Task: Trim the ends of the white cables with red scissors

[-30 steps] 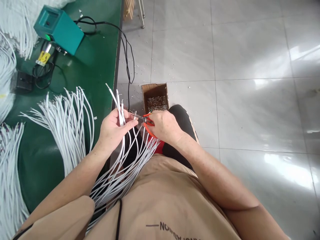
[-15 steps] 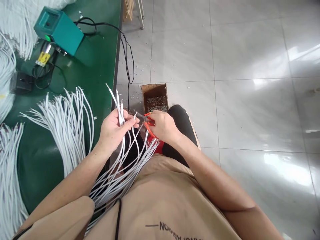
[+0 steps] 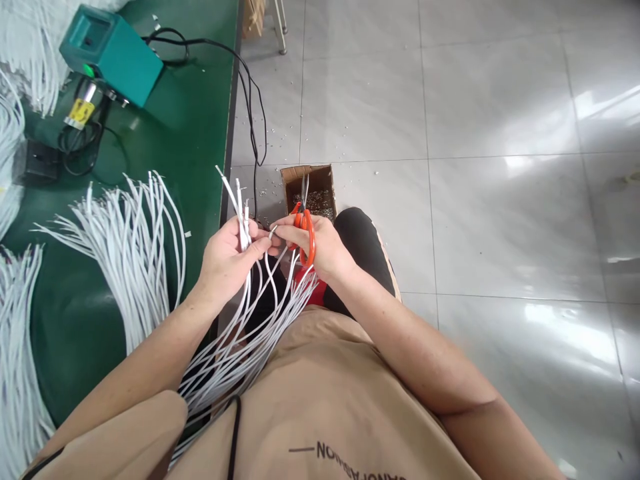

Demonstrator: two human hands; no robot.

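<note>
My left hand (image 3: 231,257) is closed around several white cables (image 3: 244,223), whose cut ends stick up above the fingers. One cable end (image 3: 271,233) is pinched apart from the others between its thumb and fingertips. My right hand (image 3: 323,243) holds red-handled scissors (image 3: 309,240) in the palm, blades pointing away from me over the box. Its thumb and forefinger reach to the tip of that single cable end. More loose white cables (image 3: 270,340) run across my lap below both hands.
A cardboard box (image 3: 327,175) with small clippings stands on the floor before my knees. On the green table (image 3: 75,280) at left lie bundles of white cables (image 3: 135,267), a teal device (image 3: 117,57) and a black block (image 3: 37,163). A black cord (image 3: 253,120) hangs off the table edge.
The scissors have swung from pointing left at the cable end to pointing away from me. My right thumb and forefinger have moved onto the cable end; my left hand has barely moved.
</note>
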